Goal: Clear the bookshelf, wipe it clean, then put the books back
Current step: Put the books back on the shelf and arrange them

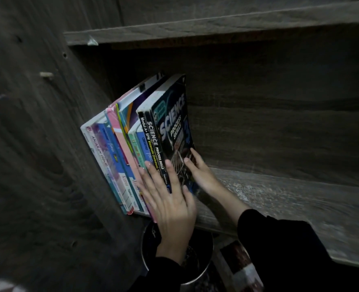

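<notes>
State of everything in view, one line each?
Science Process Skills book: rightmost, leaning on the row.
Row of books: standing, tilted left.
Left hand: flat on spines.
Right hand: fingers on the Science cover.
Shelf board: whitish smears right of the books.
Metal container: under the shelf, partly hidden.

Dim light; a round metal bucket (205, 265), with a dark wood-grain side panel (37, 165) rising left of it and printed sheets (240, 268) lying just right of it
</notes>
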A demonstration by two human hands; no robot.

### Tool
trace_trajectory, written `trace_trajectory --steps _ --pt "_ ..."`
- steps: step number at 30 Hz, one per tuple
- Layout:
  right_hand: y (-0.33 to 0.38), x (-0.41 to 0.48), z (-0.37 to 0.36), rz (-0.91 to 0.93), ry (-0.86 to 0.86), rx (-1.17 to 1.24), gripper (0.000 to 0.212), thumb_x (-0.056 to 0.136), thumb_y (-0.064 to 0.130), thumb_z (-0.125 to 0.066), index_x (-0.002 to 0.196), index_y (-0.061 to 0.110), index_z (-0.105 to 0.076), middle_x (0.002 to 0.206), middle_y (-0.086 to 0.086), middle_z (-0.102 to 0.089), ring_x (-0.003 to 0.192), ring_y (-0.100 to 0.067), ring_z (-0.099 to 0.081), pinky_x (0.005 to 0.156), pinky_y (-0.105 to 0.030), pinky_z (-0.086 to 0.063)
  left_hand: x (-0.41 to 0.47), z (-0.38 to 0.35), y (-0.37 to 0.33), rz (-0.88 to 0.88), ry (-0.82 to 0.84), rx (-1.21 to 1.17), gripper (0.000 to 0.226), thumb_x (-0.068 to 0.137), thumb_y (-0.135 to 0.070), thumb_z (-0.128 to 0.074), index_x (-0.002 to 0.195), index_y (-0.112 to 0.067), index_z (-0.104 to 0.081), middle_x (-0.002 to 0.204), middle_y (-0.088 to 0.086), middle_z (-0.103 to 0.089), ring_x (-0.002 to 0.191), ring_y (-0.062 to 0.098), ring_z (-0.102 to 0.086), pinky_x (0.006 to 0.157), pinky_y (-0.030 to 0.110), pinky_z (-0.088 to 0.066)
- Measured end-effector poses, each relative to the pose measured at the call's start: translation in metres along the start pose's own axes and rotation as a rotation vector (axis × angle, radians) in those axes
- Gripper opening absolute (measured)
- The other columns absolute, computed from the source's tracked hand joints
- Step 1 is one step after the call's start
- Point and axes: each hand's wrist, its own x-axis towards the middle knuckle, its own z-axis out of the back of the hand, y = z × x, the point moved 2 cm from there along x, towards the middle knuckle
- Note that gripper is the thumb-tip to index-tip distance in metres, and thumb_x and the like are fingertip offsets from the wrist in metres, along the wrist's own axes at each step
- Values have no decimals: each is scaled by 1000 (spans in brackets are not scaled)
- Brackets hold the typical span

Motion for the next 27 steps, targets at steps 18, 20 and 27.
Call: trace_trajectory --steps 18,20,27 --pt "-85 -223 106 108 -561 -61 16 87 21 -60 86 35 -66 76 16 -69 72 -4 -62 70 -19 -47 -118 22 -97 -219 475 -568 22 93 -24 -52 93 -13 -70 94 -2 -70 81 16 -60 80 28 -46" --pt "-132 -264 127 18 -688 -217 19 83 36 -50 87 33 -69 84 15 -70 80 -9 -66 71 -24 -48 -155 13 -118 -202 615 -553 29 95 -30 -48 88 -14 -71 88 -1 -71 79 20 -61 77 34 -45" --pt "-250 -324 199 -687 -810 -590 82 78 52 -70 145 18 -38 136 -28 -44 124 -43 -39 103 -48 -30 -274 -42 -152 274 1225 -565 75 78 -63 -43 142 -24 -44 138 2 -52 127 22 -46 106 38 -37"
